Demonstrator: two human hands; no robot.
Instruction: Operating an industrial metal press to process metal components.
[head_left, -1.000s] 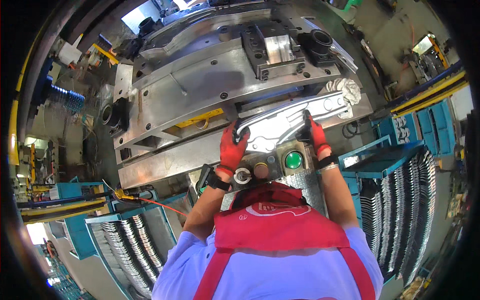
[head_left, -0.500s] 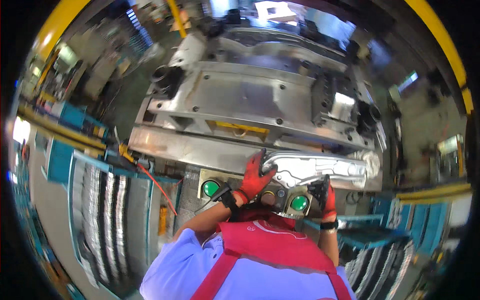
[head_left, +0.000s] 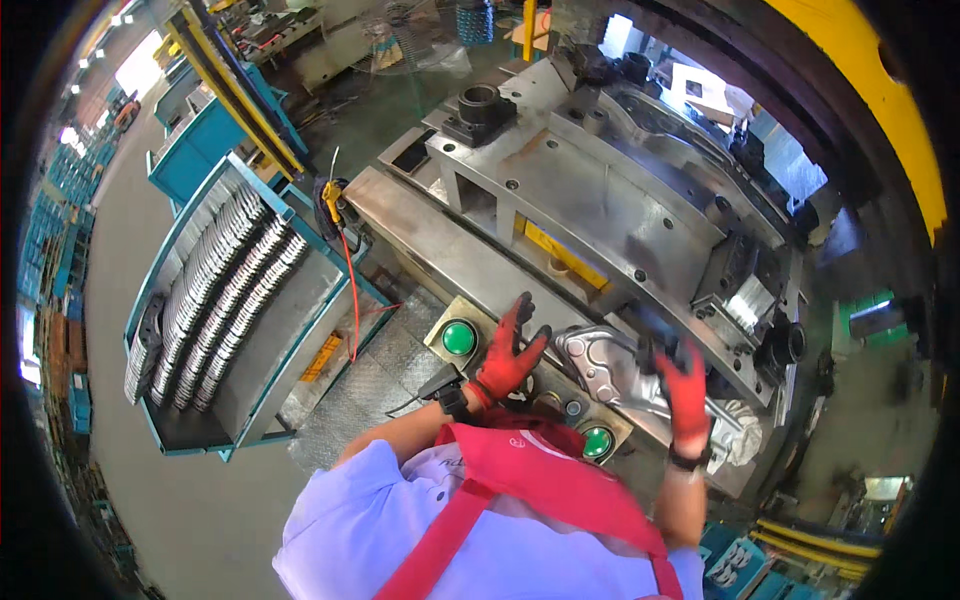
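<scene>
A silvery stamped metal part lies on the front ledge of the large steel die, its right end by a crumpled white cloth. My left hand, in a red glove with black fingertips, is off the part's left end, with its fingers spread and nothing in them. Over the part's middle is my right hand, gloved alike. Motion smears its fingers, so I cannot tell whether they touch the part. Two green push buttons, one at the left and one at the right, sit below the ledge.
The steel die fills the centre and right, with posts standing on it. A blue-framed bin at left holds rows of stacked metal parts. A yellow air gun with a red hose hangs between them. Yellow press framing curves at upper right.
My view has swung left, so the die now slants and the bin shows more fully. My left hand has come off the metal part. The right has moved from its near edge to over it.
</scene>
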